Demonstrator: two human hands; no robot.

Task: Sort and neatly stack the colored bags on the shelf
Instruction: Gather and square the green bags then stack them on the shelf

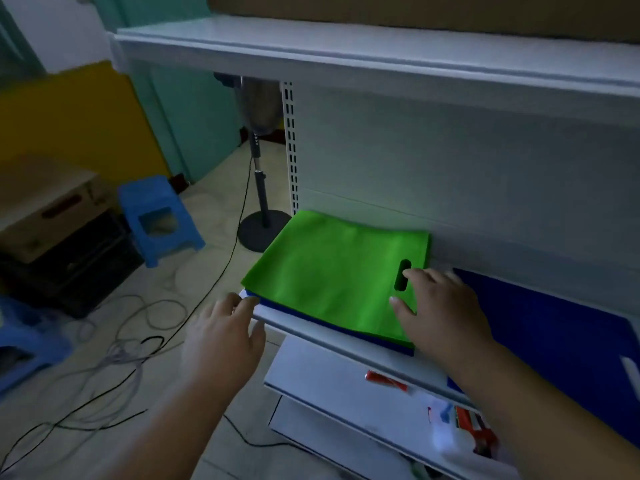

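A flat green bag (329,271) with an oval handle slot lies at the left end of the white shelf (332,337), on top of a blue bag (332,325) whose edge shows along the front. My right hand (440,313) rests on the green bag's right end beside the slot, fingers spread and fairly straight. My left hand (225,337) hovers at the shelf's front left corner with relaxed fingers, its fingertips near the stack's corner. Another blue bag (554,334) lies flat on the shelf to the right.
A higher shelf board (346,53) overhangs the stack. Lower shelves (332,382) hold small packaged items, some red and orange. On the floor to the left stand a fan stand (263,223), a blue stool (159,216), a cardboard box (45,202) and loose cables (131,341).
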